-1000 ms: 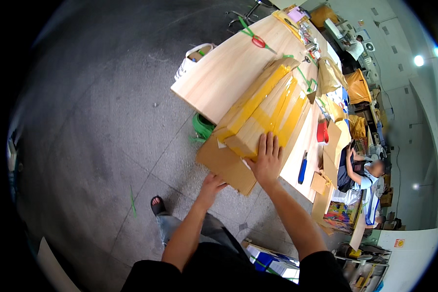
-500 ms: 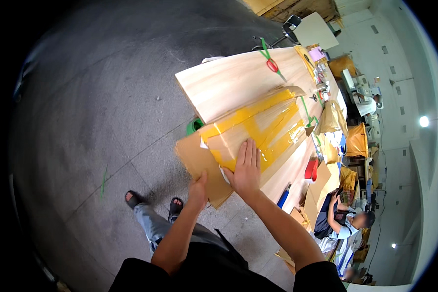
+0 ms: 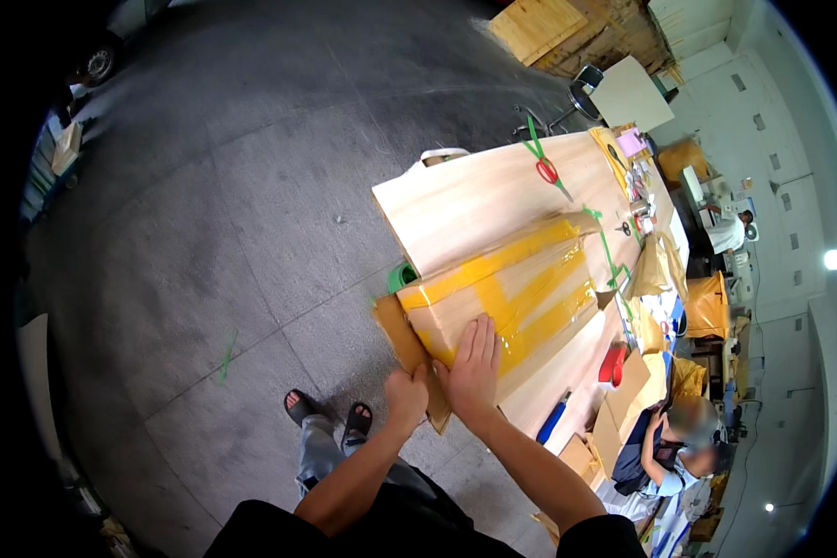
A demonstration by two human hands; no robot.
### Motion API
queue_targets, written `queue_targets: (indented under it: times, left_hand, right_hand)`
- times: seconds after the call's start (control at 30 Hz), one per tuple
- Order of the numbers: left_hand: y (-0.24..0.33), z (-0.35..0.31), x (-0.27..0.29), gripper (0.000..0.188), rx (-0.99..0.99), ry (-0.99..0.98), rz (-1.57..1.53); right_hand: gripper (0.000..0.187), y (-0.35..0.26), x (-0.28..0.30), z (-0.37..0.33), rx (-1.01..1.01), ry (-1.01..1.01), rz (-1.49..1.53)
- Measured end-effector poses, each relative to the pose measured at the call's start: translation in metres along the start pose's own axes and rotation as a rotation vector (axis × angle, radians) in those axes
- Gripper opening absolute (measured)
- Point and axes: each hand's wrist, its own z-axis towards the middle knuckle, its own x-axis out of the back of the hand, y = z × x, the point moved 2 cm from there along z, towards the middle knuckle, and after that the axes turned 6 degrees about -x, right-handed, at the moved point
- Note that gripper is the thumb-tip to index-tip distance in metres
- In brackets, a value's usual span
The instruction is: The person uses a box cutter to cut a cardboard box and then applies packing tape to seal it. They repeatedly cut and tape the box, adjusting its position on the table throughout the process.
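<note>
A long cardboard parcel (image 3: 456,324) banded with shiny yellow tape lies on the wooden table, its near end at the table's edge. My right hand (image 3: 472,372) rests flat on its top near that end, fingers stretched out together. Against the near end stands a brown cardboard piece (image 3: 402,337), seen nearly edge-on; whether it is joined to the parcel I cannot tell. My left hand (image 3: 407,398) is closed on the lower part of this cardboard, its fingertips partly hidden.
On the table (image 3: 474,186) lie red-handled scissors (image 3: 547,171), a blue cutter (image 3: 554,417) and a red tape roll (image 3: 612,365). A green roll (image 3: 402,277) shows beside the parcel. Green strapping (image 3: 610,256) trails behind it. Another person (image 3: 660,456) sits at the right among cardboard.
My left hand has swung the cardboard piece up toward the parcel's end, so it now shows narrower. My right hand stays on the parcel. The whole view has shifted.
</note>
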Motion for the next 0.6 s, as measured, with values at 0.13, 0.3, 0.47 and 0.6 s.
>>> queue_targets:
  times: [0.13,0.3,0.47,0.6]
  left_hand:
    - [0.046,0.001,0.007,0.060,-0.128,-0.087,0.208]
    - [0.093,0.000,0.019,0.077,-0.005,-0.207,0.260]
    - [0.065,0.006,0.020,0.083,0.119,-0.161,-0.394]
    - [0.067,0.006,-0.023,0.095,-0.036,-0.060,-0.232]
  right_hand:
    - [0.103,0.001,0.004,0.001,0.016,-0.015,-0.008]
    - [0.104,0.029,0.035,0.016,0.145,-0.154,0.156]
    - [0.099,0.095,0.049,0.065,0.680,-0.307,0.190]
    - [0.093,0.123,0.035,0.094,0.981,-0.285,0.182]
